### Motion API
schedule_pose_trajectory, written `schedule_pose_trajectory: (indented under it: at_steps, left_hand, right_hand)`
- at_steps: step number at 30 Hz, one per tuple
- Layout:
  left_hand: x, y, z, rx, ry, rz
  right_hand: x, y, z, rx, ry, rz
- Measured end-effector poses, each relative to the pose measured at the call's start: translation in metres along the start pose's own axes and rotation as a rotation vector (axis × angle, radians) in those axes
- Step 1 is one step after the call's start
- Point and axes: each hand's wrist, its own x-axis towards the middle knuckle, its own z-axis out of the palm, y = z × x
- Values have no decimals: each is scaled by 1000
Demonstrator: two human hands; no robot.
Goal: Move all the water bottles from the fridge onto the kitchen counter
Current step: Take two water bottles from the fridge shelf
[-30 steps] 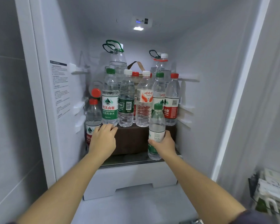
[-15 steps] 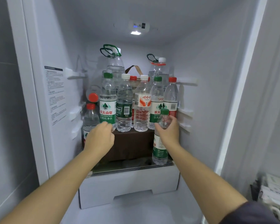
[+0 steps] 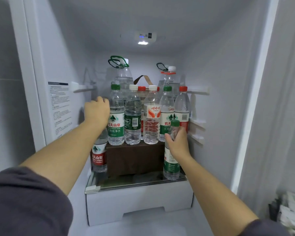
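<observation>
Gripping the neck of a green-capped bottle [image 3: 172, 166] on the fridge's glass shelf [image 3: 134, 184], my right hand [image 3: 177, 143] has its fingers clamped round clear plastic. Just beside it, a brown box [image 3: 134, 159] carries a crowded row, including a green-labelled 农夫山泉 bottle [image 3: 116, 116] and a ribbed 娃哈哈 bottle [image 3: 152, 120]. My left hand [image 3: 96, 112] is left of that row; whether its fingers hold anything I cannot tell.

A home kitchen, judging by the open fridge [image 3: 211, 65] that fills the view. It has white moulded walls with shelf rails [image 3: 197, 128] at right and a lit lamp [image 3: 142, 42] at top centre. A glass shelf [image 3: 136, 183] sits over a white drawer [image 3: 138, 203], crowded with water bottles [image 3: 116, 116]. A grey tiled wall [image 3: 3, 99] runs along the far left.
</observation>
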Motion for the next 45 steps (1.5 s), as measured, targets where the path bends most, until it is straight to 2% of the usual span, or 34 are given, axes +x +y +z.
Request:
schedule_pose_trajectory:
  at_steps: [7, 16, 22, 28, 36, 45]
  left_hand:
    - [19, -11, 7, 142, -62, 47]
    - [12, -19, -29, 112, -24, 14]
    - [2, -40, -93, -102, 73, 17]
    - [-4, -57, -139, -455, 210, -14]
    - [-32, -40, -145, -642, 5, 36]
    - [-38, 17, -67, -686, -172, 94]
  right_hand:
    - [5, 5, 0, 19, -21, -20]
    - [6, 5, 1, 4, -25, -35]
    - [3, 2, -2, -6, -39, -7]
    - [-1, -4, -6, -10, -53, 5]
    - [-1, -3, -5, 1, -64, 10]
    - [0, 0, -6, 20, -62, -6]
